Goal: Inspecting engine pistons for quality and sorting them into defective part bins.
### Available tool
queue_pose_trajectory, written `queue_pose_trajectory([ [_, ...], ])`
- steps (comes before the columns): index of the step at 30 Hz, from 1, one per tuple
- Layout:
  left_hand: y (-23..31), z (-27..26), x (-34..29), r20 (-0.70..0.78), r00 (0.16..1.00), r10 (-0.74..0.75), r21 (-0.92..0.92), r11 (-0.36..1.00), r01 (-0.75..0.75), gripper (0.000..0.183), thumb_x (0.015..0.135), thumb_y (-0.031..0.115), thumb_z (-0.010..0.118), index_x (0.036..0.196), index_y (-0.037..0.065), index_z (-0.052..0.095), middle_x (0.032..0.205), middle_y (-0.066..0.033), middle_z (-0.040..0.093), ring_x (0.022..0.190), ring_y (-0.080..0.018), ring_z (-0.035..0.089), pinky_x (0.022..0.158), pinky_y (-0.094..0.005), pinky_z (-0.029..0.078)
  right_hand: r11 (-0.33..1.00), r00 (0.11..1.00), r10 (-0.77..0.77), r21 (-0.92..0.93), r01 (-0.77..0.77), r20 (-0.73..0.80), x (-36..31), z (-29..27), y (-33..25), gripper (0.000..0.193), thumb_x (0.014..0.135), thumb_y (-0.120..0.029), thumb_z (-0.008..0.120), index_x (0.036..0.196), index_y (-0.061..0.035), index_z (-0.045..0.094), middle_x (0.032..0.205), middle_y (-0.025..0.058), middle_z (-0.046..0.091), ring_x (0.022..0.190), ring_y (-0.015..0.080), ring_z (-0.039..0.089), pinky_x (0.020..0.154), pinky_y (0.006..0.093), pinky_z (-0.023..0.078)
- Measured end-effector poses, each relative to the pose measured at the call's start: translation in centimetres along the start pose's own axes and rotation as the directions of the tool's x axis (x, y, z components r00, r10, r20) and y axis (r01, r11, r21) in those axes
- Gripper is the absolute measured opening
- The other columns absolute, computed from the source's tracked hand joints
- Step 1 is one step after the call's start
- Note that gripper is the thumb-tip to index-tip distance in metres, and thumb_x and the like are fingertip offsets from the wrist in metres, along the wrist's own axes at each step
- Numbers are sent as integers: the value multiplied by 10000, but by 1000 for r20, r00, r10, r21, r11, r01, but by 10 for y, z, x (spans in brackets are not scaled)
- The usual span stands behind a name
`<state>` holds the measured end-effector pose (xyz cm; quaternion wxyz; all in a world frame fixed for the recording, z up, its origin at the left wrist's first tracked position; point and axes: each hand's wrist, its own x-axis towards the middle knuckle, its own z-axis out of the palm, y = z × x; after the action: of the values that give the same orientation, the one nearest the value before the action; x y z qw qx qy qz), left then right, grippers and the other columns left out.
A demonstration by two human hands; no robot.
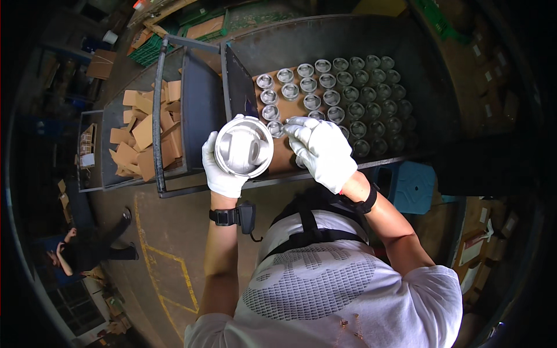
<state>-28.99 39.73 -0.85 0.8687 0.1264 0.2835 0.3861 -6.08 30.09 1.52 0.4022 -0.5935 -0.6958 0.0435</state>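
My left hand (223, 182), in a white glove, grips a shiny metal piston (243, 148) from its left and underside. The piston's hollow inside faces up, and it is held up in front of the cart. Over the near part of the cart, my right hand (322, 148), also gloved, has its fingers curled together with the back of the hand up. Whatever those fingers may hold is hidden below them. Rows of pistons (311, 102) stand on a brown cardboard sheet (284, 152) inside the dark metal cart (348, 35); the right hand covers some of them.
Left of the pistons, a grey divider (203, 87) and a tubular handle frame (158, 116) rise. Another bin holds cardboard pieces (145, 130). A blue plastic stool (409, 187) stands near the cart's right front. Another person (93, 252) is at far left beyond yellow floor lines (168, 255).
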Motion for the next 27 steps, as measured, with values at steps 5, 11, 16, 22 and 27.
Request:
queue_pose_trajectory([
  [5, -2, 9, 7, 70, 997, 27, 20, 999, -29, 723, 897, 533, 532, 1428, 51, 441, 1386, -228, 521, 1207, -414, 554, 985, -584, 485, 1000, 999, 21, 4, -21, 44, 0, -5, -2, 260, 864, -162, 638, 1107, -83, 688, 1098, 105, 681, 920, 309, 637, 779, 423, 510],
  [11, -3, 9, 16, 179, 978, 104, 42, 993, -114, 714, 893, 446, 567, 1431, -1, 425, 1344, -229, 557, 1191, -382, 573, 1030, -505, 471, 930, 979, 172, 311, -198, 107, -4, -1, -45, 265, 926, -253, 585, 1131, -104, 664, 1199, 129, 646, 975, 309, 642, 847, 427, 510],
  [16, -7, 1, 19, 277, 946, 169, 86, 976, -199, 737, 863, 446, 601, 1422, -3, 432, 1358, -276, 524, 1188, -393, 574, 1024, -508, 475, 464, 772, 199, 635, -617, 604, 19, 2, -63, 253, 903, -152, 541, 1114, -66, 650, 1137, 195, 659, 839, 339, 695, 827, 387, 540],
  [22, -7, 5, 18, 313, 930, 194, 105, 966, -237, 756, 834, 491, 626, 1400, 18, 460, 1376, -309, 488, 1201, -405, 561, 1026, -511, 474, 940, 911, 128, 246, -238, 391, 32, 17, -58, 210, 804, -63, 576, 994, -81, 662, 669, 137, 647, 608, 317, 668, 542, 405, 534],
  [27, -12, 5, 22, 309, 916, 255, 109, 948, -300, 748, 841, 507, 611, 1404, 35, 473, 1395, -270, 494, 1223, -379, 552, 1041, -515, 460, 966, 968, 81, 222, -135, 236, 35, 26, -59, 141, 793, -80, 580, 908, -4, 607, 691, 178, 618, 553, 342, 623, 482, 425, 489],
])
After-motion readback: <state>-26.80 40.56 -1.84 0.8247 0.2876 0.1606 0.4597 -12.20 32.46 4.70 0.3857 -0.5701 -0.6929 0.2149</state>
